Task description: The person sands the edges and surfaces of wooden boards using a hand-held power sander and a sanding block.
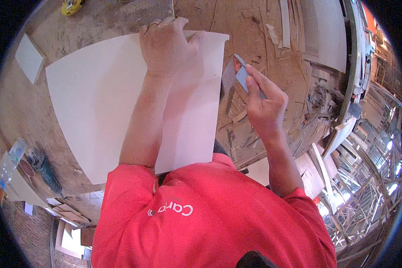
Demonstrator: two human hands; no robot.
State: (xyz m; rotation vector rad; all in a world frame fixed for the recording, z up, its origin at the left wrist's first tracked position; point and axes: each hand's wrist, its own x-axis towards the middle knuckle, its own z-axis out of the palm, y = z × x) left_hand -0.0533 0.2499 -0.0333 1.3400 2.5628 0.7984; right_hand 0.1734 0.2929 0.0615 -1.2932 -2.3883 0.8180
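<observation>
A large white sheet panel [98, 102] with a curved left side lies on the workbench in front of me, its near edge close to my body. My left hand [169, 49] rests on its far part, fingers closed over the far edge and thumb spread to the right. Just off the panel's right edge, my right hand [265, 96] grips a flat hand tool [242, 77] with a blue-grey handle and a thin grey blade [228, 76]. The blade points toward the panel's edge; whether it touches cannot be made out. Its exact kind is unclear.
A small white offcut [30, 58] and a yellow tool, perhaps a tape measure [70, 6], lie at the far left. An angle grinder [44, 169] and a clear plastic bottle [14, 158] sit at the left. Wood scraps [324, 100] litter the right side.
</observation>
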